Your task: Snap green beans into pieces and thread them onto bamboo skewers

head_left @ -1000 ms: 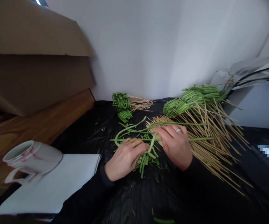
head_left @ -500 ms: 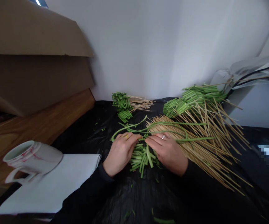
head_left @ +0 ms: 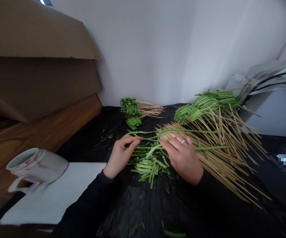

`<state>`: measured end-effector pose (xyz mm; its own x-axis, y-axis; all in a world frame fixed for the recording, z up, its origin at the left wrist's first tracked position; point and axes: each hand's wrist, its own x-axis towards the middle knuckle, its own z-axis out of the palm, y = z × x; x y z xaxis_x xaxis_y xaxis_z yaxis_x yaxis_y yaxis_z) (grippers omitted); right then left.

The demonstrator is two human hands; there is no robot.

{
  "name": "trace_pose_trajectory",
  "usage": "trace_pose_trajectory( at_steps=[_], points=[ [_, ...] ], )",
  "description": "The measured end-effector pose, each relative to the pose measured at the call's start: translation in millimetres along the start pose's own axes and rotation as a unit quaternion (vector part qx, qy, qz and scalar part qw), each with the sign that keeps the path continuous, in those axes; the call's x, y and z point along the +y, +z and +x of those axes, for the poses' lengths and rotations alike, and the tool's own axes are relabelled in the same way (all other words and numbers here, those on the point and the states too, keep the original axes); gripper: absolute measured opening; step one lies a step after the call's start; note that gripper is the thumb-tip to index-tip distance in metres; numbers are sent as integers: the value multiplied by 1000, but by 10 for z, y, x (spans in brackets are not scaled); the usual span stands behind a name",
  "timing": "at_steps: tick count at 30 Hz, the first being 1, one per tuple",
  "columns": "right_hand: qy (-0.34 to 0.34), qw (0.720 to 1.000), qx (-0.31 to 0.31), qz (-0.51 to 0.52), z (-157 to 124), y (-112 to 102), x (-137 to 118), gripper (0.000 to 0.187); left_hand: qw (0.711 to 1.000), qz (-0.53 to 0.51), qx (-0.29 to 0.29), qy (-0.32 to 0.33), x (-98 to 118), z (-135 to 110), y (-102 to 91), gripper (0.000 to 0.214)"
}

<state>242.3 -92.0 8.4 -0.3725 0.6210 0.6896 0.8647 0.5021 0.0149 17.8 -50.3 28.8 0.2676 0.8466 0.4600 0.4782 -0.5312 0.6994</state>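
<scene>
My left hand (head_left: 120, 155) pinches a long green stalk (head_left: 143, 133) between thumb and forefinger, just left of a heap of short cut green pieces (head_left: 149, 165) on black plastic sheeting (head_left: 147, 205). My right hand (head_left: 183, 158), with a ring on it, lies with its fingers curled over the stalks and the near end of a big pile of bamboo skewers (head_left: 222, 155); what those fingers grip is hidden. More long stalks (head_left: 207, 148) trail to the right across the skewers.
Finished skewered green bundles lie at the back middle (head_left: 130, 110) and back right (head_left: 204, 104). A white mug (head_left: 36, 165) tilts over a white sheet (head_left: 58, 195) at the left. A cardboard box (head_left: 33, 59) rests on a wooden surface (head_left: 43, 135). Grey plastic-wrapped things (head_left: 271, 96) stand at right.
My left hand has turned and lifted, pinching a stalk end further back. My right hand slid slightly right onto the skewers. The cut pieces lie more spread out.
</scene>
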Motion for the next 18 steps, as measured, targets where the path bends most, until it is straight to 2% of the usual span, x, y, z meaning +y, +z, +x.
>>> trace_pose_trajectory(
  at_steps=[2,6,10,14,18],
  points=[
    [-9,1000,2,7,7,-9,-22,29,999,-36,-25,-21,26,-7,16,21],
    [-38,999,7,22,21,-30,-75,28,991,-71,-111,-37,39,-48,69,20],
    [-61,998,10,19,13,-36,-105,29,981,-100,-156,-55,53,-84,118,19],
    [-67,998,11,18,1,-34,-109,29,979,-116,-159,-52,73,-96,149,16],
    [-51,998,36,19,2,-42,-131,23,982,-142,-115,-37,107,-95,149,12]
  ],
)
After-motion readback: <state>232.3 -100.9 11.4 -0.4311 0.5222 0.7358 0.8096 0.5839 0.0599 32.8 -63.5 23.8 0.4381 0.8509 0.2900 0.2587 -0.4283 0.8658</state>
